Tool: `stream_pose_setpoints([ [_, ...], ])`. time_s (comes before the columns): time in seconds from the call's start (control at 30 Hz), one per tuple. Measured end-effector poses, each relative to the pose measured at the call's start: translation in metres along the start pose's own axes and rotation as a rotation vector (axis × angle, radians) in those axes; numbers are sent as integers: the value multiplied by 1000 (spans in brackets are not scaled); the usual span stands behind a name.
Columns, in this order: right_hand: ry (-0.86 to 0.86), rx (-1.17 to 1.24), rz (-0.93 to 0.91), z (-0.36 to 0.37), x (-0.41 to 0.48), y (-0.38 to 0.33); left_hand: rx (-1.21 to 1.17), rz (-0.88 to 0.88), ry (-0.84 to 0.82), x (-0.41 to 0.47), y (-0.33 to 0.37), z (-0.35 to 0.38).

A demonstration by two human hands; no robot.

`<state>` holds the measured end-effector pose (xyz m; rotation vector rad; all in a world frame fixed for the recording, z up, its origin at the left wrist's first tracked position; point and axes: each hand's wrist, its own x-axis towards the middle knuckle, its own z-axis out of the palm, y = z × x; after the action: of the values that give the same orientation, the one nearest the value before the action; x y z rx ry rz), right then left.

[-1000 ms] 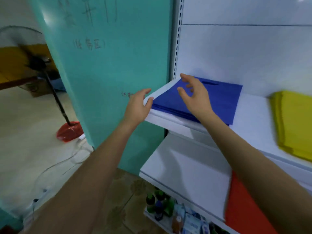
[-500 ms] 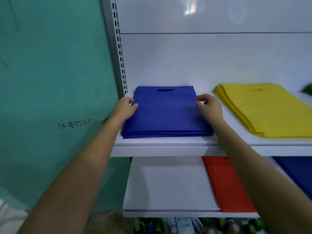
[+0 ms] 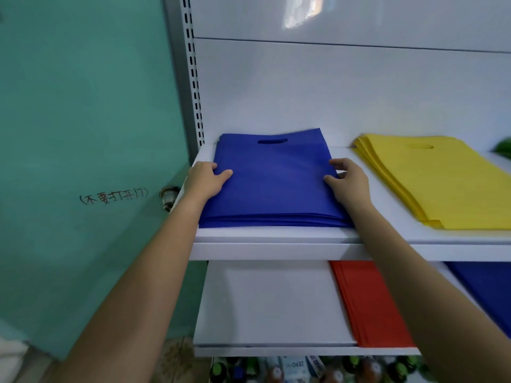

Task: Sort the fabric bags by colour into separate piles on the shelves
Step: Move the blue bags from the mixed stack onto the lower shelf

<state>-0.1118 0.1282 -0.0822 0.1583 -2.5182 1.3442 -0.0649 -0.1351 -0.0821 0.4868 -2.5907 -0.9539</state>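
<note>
Where two hands (image 3: pixel 206 180) (image 3: pixel 350 181) grip, one blue pile (image 3: pixel 276 183) lies.

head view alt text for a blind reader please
A left hand and a right hand hold the side edges of a blue bag pile on the upper shelf, beside a yellow pile; red bags lie on the lower shelf.

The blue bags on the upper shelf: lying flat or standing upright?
Flat: the blue bags lie stacked on the upper shelf, layered edges visible in front.
</note>
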Motion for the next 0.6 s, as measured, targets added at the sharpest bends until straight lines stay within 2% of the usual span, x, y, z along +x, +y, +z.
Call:
stream_pose_setpoints([
  [0.33,-36,21,-54,0,1,1,-22,67,39,-3,2,0],
  [0.6,-30,26,-57,0,0,3,81,152,93,-7,3,0],
])
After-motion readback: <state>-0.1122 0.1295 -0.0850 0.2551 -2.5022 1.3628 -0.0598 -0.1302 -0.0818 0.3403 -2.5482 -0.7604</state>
